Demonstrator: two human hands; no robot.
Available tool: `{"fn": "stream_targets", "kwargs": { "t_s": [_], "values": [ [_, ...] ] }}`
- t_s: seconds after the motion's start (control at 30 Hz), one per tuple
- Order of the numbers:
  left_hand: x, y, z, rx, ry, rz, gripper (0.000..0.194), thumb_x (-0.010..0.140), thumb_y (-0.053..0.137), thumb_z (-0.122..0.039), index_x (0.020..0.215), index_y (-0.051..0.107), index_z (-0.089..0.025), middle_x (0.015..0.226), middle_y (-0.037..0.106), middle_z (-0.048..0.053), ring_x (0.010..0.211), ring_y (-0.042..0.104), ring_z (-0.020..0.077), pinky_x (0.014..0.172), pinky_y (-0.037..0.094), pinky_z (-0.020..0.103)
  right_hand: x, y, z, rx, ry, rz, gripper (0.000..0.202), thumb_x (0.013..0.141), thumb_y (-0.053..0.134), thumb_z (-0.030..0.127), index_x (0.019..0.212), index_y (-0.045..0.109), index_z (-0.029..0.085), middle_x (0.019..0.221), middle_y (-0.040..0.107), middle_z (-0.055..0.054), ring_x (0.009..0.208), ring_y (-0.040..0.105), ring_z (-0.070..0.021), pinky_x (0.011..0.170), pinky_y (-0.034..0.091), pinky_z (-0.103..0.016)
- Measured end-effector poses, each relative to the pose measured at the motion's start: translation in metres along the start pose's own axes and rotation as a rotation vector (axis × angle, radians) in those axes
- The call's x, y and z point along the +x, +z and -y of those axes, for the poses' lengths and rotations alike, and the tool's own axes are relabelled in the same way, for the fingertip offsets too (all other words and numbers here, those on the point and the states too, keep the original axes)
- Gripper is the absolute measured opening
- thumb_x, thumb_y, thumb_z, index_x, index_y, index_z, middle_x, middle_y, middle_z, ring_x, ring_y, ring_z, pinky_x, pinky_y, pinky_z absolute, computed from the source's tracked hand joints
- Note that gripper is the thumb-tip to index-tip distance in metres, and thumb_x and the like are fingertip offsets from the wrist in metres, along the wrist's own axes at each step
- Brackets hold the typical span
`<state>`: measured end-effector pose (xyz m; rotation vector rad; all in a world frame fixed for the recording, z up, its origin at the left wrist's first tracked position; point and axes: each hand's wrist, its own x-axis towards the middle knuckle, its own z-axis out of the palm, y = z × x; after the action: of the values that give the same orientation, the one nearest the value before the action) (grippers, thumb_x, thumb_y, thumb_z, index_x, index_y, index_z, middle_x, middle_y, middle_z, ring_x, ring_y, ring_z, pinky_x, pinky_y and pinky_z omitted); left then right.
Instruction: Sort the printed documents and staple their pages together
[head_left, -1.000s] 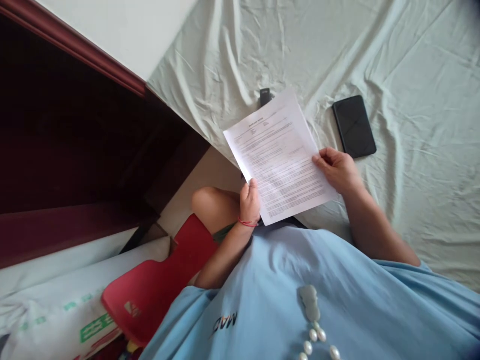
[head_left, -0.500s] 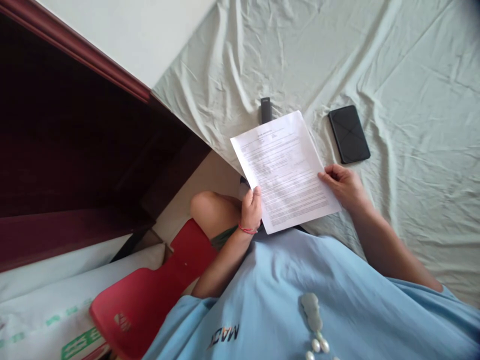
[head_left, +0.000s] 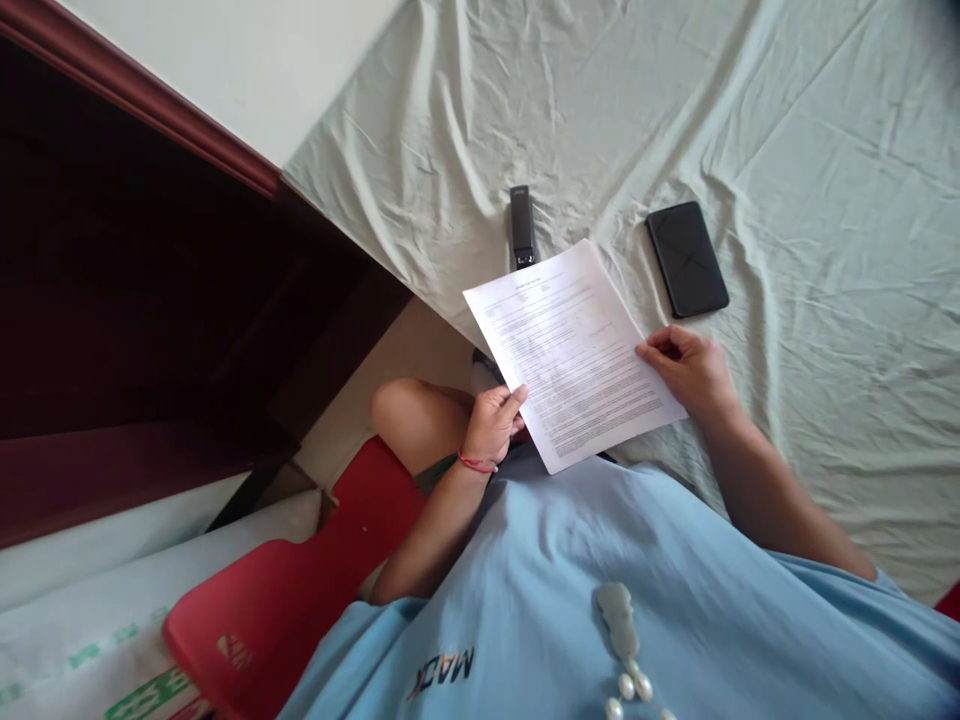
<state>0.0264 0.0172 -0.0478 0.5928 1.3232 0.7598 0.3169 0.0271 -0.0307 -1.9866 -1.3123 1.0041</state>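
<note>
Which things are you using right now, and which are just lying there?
In use:
- white rectangular printed paper, held by the left hand and right hand

Seemingly just lying on the wrinkled pale-green cloth:
- flat black rectangular object
- slim black oblong object, though it might belong

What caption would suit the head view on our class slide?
Left hand and right hand hold printed paper by opposite edges, near a flat black object.

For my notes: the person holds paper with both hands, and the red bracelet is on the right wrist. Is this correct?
No: the head view shows the red bracelet on the left wrist. The left hand and right hand hold the paper.
</note>
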Motion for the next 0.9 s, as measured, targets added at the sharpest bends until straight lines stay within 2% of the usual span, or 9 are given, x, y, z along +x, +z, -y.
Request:
{"fn": "stream_targets", "kwargs": {
  "t_s": [0.1, 0.27, 0.4, 0.5, 0.63, 0.7, 0.9],
  "values": [
    [-0.001, -0.001, -0.002, 0.011, -0.005, -0.004, 0.067, 0.052, 0.096, -0.069, 0.065, 0.061, -0.013, 0.059, 0.054, -0.003, 0.039, 0.033, 0.001, 0.036, 0.019, 0.018, -0.001, 0.0, 0.0, -0.03, 0.003, -0.005, 0.025, 0.083, 0.072, 0.048, 0.078, 0.069, 0.024, 0.067, 0.066, -0.002, 0.061, 0.055, -0.0165, 0.056, 0.041, -0.03],
    [-0.003, -0.005, -0.001, 0.086, -0.014, -0.028, 0.06, 0.056, 0.092, -0.062, 0.058, 0.052, -0.017, 0.048, 0.042, -0.006, 0.036, 0.042, 0.0051, 0.036, 0.021, 0.017, 0.0, -0.002, 0.0, -0.089, 0.047, -0.007, 0.019, 0.083, 0.073, 0.04, 0.077, 0.07, 0.023, 0.067, 0.066, -0.001, 0.06, 0.056, -0.0162, 0.057, 0.04, -0.03],
    [-0.002, -0.005, 0.001, 0.113, -0.045, -0.057, 0.054, 0.057, 0.089, -0.06, 0.063, 0.057, -0.018, 0.05, 0.048, -0.005, 0.037, 0.046, 0.0074, 0.036, 0.025, 0.018, 0.0, -0.002, 0.001, -0.129, 0.057, 0.005, 0.016, 0.084, 0.073, 0.037, 0.079, 0.07, 0.022, 0.069, 0.068, -0.002, 0.062, 0.058, -0.0168, 0.06, 0.041, -0.031],
    [0.001, -0.009, 0.004, 0.199, 0.003, -0.043, 0.049, 0.065, 0.082, -0.061, 0.064, 0.057, -0.019, 0.049, 0.048, -0.004, 0.038, 0.048, 0.0093, 0.037, 0.024, 0.019, 0.0, -0.002, 0.0, -0.151, 0.039, -0.004, 0.014, 0.084, 0.072, 0.036, 0.079, 0.071, 0.023, 0.071, 0.07, -0.002, 0.063, 0.059, -0.0177, 0.062, 0.043, -0.031],
    [0.005, -0.019, 0.009, 0.428, 0.155, -0.003, 0.042, 0.079, 0.074, -0.055, 0.065, 0.063, -0.017, 0.051, 0.051, -0.002, 0.041, 0.045, 0.0078, 0.041, 0.027, 0.021, 0.001, 0.0, -0.001, -0.192, 0.007, -0.038, 0.012, 0.084, 0.07, 0.034, 0.08, 0.07, 0.023, 0.073, 0.071, -0.003, 0.065, 0.06, -0.0185, 0.065, 0.044, -0.032],
    [0.007, -0.022, 0.011, 0.477, 0.18, 0.004, 0.04, 0.081, 0.072, -0.053, 0.065, 0.065, -0.017, 0.053, 0.054, -0.001, 0.043, 0.042, 0.0073, 0.042, 0.027, 0.021, 0.0, 0.0, -0.001, -0.244, -0.026, -0.054, 0.012, 0.085, 0.069, 0.034, 0.082, 0.07, 0.023, 0.077, 0.071, -0.004, 0.069, 0.062, -0.0192, 0.068, 0.045, -0.033],
    [0.006, -0.013, 0.009, 0.319, 0.154, -0.028, 0.041, 0.073, 0.074, -0.052, 0.056, 0.058, -0.018, 0.048, 0.041, -0.004, 0.039, 0.035, 0.0064, 0.04, 0.018, 0.023, -0.015, -0.003, -0.003, -0.438, -0.077, -0.094, 0.016, 0.089, 0.066, 0.039, 0.085, 0.068, 0.023, 0.089, 0.072, -0.007, 0.075, 0.061, -0.0214, 0.069, 0.04, -0.035]
  ]
}}
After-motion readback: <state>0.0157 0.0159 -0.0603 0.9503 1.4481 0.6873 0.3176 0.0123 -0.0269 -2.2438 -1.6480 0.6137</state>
